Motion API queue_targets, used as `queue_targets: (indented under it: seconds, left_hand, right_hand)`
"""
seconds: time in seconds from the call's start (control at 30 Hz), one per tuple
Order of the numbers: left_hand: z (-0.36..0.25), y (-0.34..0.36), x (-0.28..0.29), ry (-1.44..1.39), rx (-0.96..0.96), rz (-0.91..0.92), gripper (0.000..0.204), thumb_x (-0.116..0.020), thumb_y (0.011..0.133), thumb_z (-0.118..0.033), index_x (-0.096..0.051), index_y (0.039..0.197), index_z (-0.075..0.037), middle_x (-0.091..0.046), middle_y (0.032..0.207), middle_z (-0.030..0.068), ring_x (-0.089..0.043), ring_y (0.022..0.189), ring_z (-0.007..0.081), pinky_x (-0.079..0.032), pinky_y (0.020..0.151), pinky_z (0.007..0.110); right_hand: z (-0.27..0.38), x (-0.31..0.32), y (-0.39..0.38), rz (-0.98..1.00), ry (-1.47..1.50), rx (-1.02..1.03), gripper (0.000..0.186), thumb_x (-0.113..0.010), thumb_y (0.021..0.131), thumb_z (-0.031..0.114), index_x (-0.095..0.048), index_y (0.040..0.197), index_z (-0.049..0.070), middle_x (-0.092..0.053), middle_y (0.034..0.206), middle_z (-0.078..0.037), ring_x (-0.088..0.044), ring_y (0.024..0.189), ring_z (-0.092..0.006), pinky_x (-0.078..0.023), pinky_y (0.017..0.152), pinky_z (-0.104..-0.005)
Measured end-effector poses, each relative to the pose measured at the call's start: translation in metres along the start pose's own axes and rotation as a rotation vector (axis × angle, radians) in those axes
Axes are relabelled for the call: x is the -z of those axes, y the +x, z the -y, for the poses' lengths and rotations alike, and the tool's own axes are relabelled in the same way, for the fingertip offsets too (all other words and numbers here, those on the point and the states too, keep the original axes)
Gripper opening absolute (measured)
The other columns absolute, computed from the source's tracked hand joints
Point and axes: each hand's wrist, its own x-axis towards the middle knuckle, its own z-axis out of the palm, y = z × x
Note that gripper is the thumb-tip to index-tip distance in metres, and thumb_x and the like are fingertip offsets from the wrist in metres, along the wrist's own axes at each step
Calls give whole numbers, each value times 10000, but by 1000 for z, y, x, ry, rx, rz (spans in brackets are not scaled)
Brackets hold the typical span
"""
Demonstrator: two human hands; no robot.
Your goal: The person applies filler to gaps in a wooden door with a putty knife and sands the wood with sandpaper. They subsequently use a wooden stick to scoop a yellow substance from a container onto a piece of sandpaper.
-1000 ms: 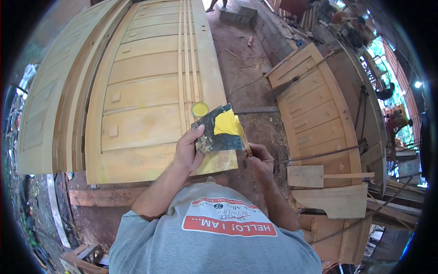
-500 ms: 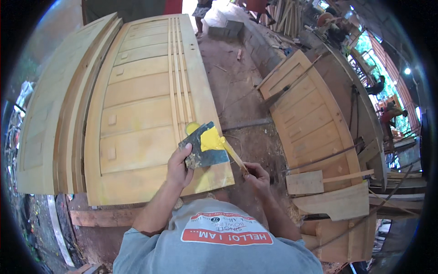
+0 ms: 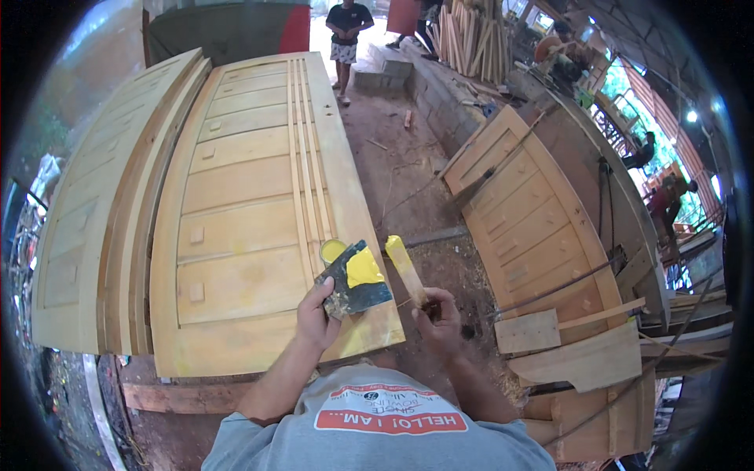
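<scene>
My left hand grips a dark flat board by its left edge. A thick patch of yellow paste lies on its upper right part. Pinched in my right hand is a flat wooden stick, held upward, its tip coated in the same yellow. The stick stands a little right of the board, apart from it. Behind the board, a round tin with yellow inside rests on a pale wooden panelled door, partly hidden by the board.
More doors are stacked at the left. An orange-brown panelled door lies to the right, with wood offcuts near its front end. Low block walls border the dirt aisle, where a person stands at the far end.
The stick has come away from the paste on the board and now points more upright. The view has tilted up, showing more of the person at the far end.
</scene>
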Motion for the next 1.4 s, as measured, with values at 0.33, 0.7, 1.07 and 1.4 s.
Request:
queue_targets:
  seconds: [0.33,0.7,1.07,1.4]
  left_hand:
    - [-7,5,-5,-73,-22,-26,409,-500,1030,-186,-508,1372,39,-657,1289,176,-664,1162,275,-534,1034,413]
    - [-17,10,-5,-74,-13,-11,420,-509,1026,-179,-501,1388,32,-653,1300,175,-661,1167,277,-535,1033,416]
    - [-7,10,-7,-140,88,-16,400,-491,1027,-179,-517,1363,36,-662,1278,188,-664,1161,290,-521,1043,420]
    - [15,11,-14,-178,159,27,394,-512,1013,-196,-546,1329,37,-684,1243,177,-677,1135,283,-529,1029,422]
  right_hand:
    - [-1,-5,-3,-30,-330,276,391,-733,828,-37,-601,1182,64,-599,1092,-111,-653,866,-192,-558,742,-303]
    - [-2,17,-3,-56,-430,375,446,-727,775,-92,-622,1173,80,-614,1082,-118,-662,867,-216,-554,730,-304]
    - [7,23,12,177,447,-158,373,-509,898,52,-609,1244,-46,-698,1086,-132,-656,894,-185,-524,843,-323]
    - [3,8,7,273,498,-314,362,-498,914,58,-616,1230,-73,-699,1068,-147,-650,876,-190,-532,809,-341]
